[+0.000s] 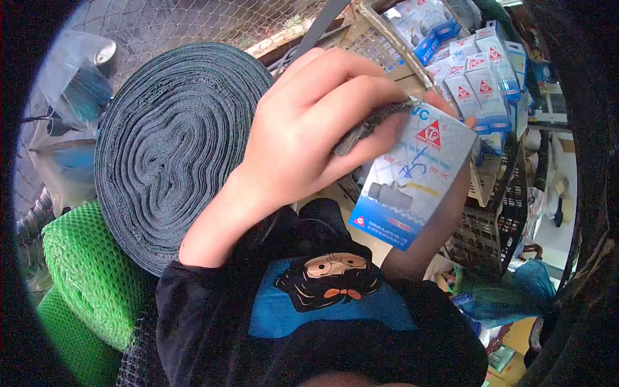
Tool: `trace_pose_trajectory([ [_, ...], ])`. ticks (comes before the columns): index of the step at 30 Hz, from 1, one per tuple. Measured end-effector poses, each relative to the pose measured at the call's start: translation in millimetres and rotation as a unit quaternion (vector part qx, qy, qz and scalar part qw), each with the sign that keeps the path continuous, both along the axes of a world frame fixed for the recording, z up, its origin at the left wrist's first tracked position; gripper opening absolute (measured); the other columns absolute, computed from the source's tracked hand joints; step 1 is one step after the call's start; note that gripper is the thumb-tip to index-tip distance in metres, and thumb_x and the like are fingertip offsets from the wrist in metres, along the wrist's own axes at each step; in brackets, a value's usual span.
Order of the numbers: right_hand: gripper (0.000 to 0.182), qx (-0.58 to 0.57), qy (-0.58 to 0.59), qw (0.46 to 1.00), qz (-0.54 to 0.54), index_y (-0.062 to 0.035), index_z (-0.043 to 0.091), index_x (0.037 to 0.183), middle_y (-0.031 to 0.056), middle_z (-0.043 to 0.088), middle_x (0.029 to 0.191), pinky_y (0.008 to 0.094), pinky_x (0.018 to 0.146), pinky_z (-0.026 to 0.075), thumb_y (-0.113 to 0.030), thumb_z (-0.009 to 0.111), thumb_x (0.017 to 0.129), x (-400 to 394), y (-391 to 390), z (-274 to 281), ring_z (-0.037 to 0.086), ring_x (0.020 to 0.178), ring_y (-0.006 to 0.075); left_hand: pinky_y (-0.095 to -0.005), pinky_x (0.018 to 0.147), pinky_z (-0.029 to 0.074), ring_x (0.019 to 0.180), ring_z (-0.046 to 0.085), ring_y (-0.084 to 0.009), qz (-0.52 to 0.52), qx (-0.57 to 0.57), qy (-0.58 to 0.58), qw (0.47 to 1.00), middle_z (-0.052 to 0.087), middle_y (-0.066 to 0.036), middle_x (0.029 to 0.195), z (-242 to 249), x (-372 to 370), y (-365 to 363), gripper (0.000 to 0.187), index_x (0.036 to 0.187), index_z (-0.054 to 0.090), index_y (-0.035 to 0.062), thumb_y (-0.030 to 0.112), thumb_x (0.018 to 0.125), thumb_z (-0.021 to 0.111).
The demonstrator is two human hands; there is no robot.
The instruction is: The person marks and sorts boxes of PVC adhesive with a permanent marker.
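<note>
Box [403, 187] is slanting just right of left hand [300, 122], clenching dark rag [369, 126]; right hand [454, 197] is gripping behind.

In the head view, I identify the support at upper right as a wood-edged rack [402, 48], with a perforated basket [361, 48] adjoining its edge and a dark lattice crate [495, 240] at a lower position. I register white-and-blue cartons [478, 87] grouped closely on the rack, several upright or tilted, with red triangular marks visible. I cannot determine how the rack and crate connect.
</note>
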State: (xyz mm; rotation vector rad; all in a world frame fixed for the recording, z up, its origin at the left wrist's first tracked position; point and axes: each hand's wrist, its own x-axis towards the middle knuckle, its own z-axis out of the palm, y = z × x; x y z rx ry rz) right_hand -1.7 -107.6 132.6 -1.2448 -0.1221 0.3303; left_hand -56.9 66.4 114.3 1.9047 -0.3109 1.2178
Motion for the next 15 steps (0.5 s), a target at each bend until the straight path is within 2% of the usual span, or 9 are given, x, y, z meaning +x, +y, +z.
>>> trace_pose_trajectory([
  [3, 0.077, 0.011, -0.048, 0.999, -0.003, -0.0037, 0.052, 0.133, 0.0176, 0.065, 0.113, 0.0387, 0.091, 0.053, -0.069, 0.029, 0.099, -3.4, 8.9, 3.1, 0.065, 0.102, 0.0254, -0.0339, 0.075, 0.053, 0.084, 0.066, -0.0260, 0.027, 0.052, -0.017, 0.998, 0.067, -0.010, 0.093, -4.4, 2.8, -1.4, 0.027, 0.097, 0.070, 0.0014, 0.005, 0.073, 0.080],
  [6, 0.078, -0.013, -0.058, 0.998, 0.002, -0.0055, 0.056, 0.128, 0.0136, 0.065, 0.110, 0.0350, 0.089, 0.052, -0.071, 0.024, 0.099, -4.0, 4.4, 2.3, 0.064, 0.098, 0.0225, -0.0345, 0.073, 0.052, 0.083, 0.065, -0.0266, 0.018, 0.047, -0.002, 0.999, 0.066, -0.010, 0.092, -6.8, 3.4, -6.1, 0.028, 0.098, 0.070, 0.0021, 0.006, 0.073, 0.080],
  [9, 0.076, -0.136, -0.106, 0.984, 0.033, -0.0059, 0.060, 0.122, 0.0130, 0.065, 0.109, 0.0352, 0.090, 0.051, -0.069, 0.024, 0.100, 9.3, -15.8, 4.0, 0.063, 0.096, 0.0224, -0.0352, 0.072, 0.052, 0.082, 0.065, -0.0266, 0.020, 0.048, 0.014, 0.999, 0.066, -0.010, 0.092, -9.1, 1.1, -14.4, 0.027, 0.098, 0.070, 0.0022, 0.007, 0.074, 0.080],
  [12, 0.067, -0.162, -0.113, 0.980, 0.001, -0.0038, 0.057, 0.113, 0.0097, 0.061, 0.104, 0.0342, 0.092, 0.047, -0.061, 0.023, 0.104, 2.2, -17.0, 10.2, 0.059, 0.096, 0.0195, -0.0358, 0.071, 0.052, 0.081, 0.065, -0.0269, 0.013, 0.034, -0.001, 0.999, 0.066, -0.010, 0.092, -13.0, 3.7, -24.7, 0.027, 0.099, 0.070, 0.0022, 0.008, 0.074, 0.080],
  [15, 0.066, -0.170, -0.143, 0.975, 0.005, -0.0048, 0.059, 0.115, 0.0098, 0.062, 0.107, 0.0342, 0.094, 0.046, -0.059, 0.023, 0.105, -2.7, -20.1, 6.0, 0.059, 0.099, 0.0194, -0.0350, 0.070, 0.052, 0.081, 0.065, -0.0263, 0.003, 0.008, -0.021, 1.000, 0.066, -0.011, 0.092, -14.3, 3.4, -35.6, 0.025, 0.099, 0.070, 0.0013, 0.006, 0.076, 0.080],
])
